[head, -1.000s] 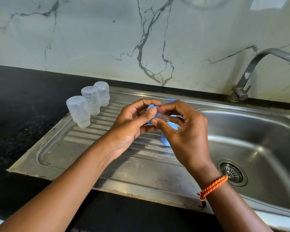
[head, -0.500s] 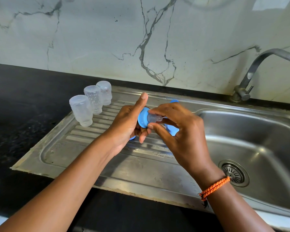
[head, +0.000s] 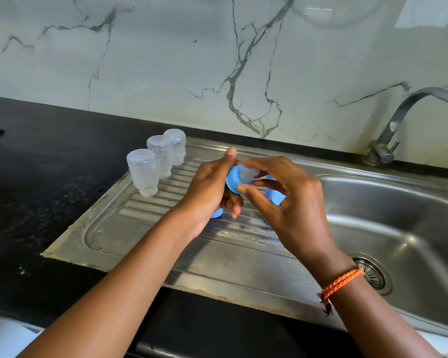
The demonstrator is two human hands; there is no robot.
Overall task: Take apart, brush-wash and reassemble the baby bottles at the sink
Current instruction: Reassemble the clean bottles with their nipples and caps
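Head view, the only one I have: both hands are up over the draining board (head: 150, 244), working a single piece between them. My left hand (head: 207, 192) holds the blue collar ring (head: 232, 182), fingers curled behind it and thumb standing straight up above it. My right hand (head: 290, 202) meets it from the sink side, fingertips pinching the clear teat (head: 248, 174) that pokes out through the ring. So both grips are narrow and loaded: left on the ring, right on the teat.

The relation that matters is that the teat's long axis runs roughly sideways out of the ring's face, pointing away from the left palm and into the right fingertips. I judge the next move to be a pull along that line to seat the teat, and the right hand is the one placed for it.

Beyond the left hand and up from the grip, three clear bottle bodies (head: 143, 173) stand upside down in a row on the board. Below and behind the right hand I catch more blue parts (head: 276, 197), mostly hidden; another blue piece (head: 217, 213) peeks out under the left hand. The basin (head: 388, 223) and tap (head: 398, 120) lie off to the right.
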